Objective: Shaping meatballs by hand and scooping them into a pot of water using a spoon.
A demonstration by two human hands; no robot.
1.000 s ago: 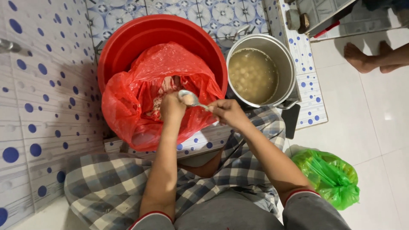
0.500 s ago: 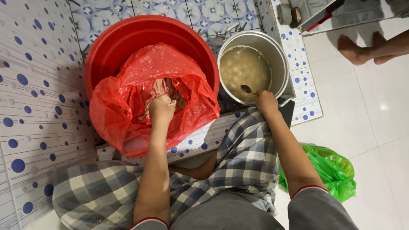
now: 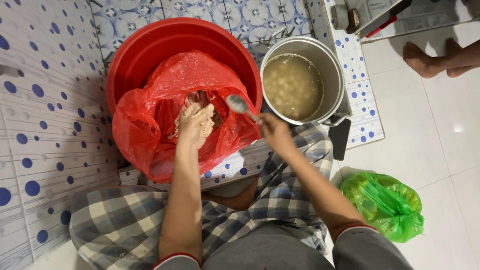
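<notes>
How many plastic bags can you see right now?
2: a red plastic bag lining the red basin, with the left hand inside it, and a knotted green plastic bag on the floor at the person's right. Others may be out of view.

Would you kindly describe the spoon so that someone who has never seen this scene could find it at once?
Start at the big red basin lined with a red plastic bag; a steel pot of cloudy broth stands just right of it. Between them, over the bag's right edge, the right hand holds a spoon. It is the only small shiny metal thing there, its bowl pointing toward the paste-covered left hand.
</notes>
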